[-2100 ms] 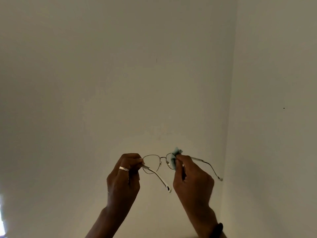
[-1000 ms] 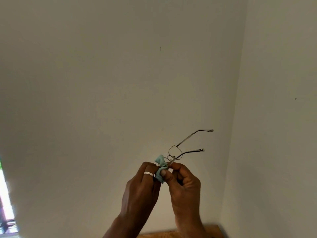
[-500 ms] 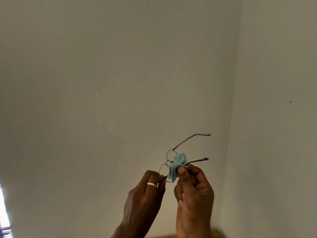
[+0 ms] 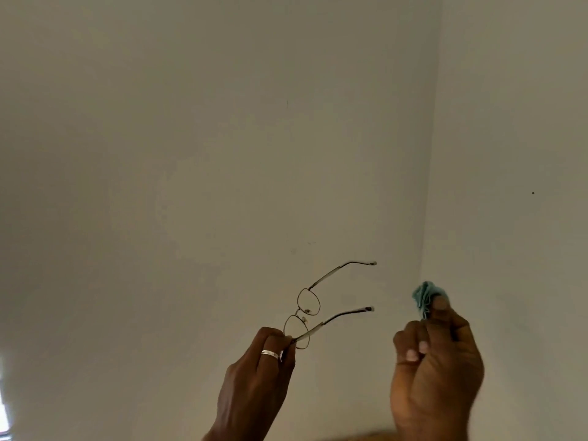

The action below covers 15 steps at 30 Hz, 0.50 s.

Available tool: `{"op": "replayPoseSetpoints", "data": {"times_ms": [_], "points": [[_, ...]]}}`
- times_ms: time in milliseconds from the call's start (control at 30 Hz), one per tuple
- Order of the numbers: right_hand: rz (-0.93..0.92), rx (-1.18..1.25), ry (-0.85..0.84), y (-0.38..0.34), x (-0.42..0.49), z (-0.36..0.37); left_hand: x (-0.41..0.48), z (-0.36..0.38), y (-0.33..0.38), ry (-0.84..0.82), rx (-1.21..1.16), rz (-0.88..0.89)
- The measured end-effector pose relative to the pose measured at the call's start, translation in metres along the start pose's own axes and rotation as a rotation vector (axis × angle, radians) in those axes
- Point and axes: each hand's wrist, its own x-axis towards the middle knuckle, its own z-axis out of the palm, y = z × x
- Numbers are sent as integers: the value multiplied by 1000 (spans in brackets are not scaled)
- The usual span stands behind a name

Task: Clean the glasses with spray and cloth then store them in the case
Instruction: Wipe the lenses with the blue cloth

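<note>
Thin wire-framed glasses (image 4: 308, 308) are held up in front of a pale wall, both arms unfolded and pointing right. My left hand (image 4: 254, 383), wearing a silver ring, pinches the frame at the lower lens corner near the hinge. My right hand (image 4: 437, 374) is off to the right, apart from the glasses, its fingers closed on a bunched light-blue cloth (image 4: 425, 296) that sticks up above the thumb. Neither the spray bottle nor the case is in view.
Pale walls fill the view, meeting in a corner (image 4: 428, 218) just left of my right hand. A bright strip of window (image 4: 3, 409) shows at the lower left edge.
My right hand has pulled the cloth off the lens and moved right, away from the glasses. My left hand keeps its hold on the frame.
</note>
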Motion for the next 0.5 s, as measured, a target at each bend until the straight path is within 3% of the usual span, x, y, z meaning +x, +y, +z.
{"op": "replayPoseSetpoints", "data": {"times_ms": [200, 300, 500], "points": [[74, -337, -203, 48, -34, -13, 10, -2, 7, 68, -127, -147], [97, -501, -340, 65, -53, -10, 11, -1, 12, 47, -136, -92], [61, -529, -327, 66, -60, 3, 10, -2, 13, 46, -53, -17]]}}
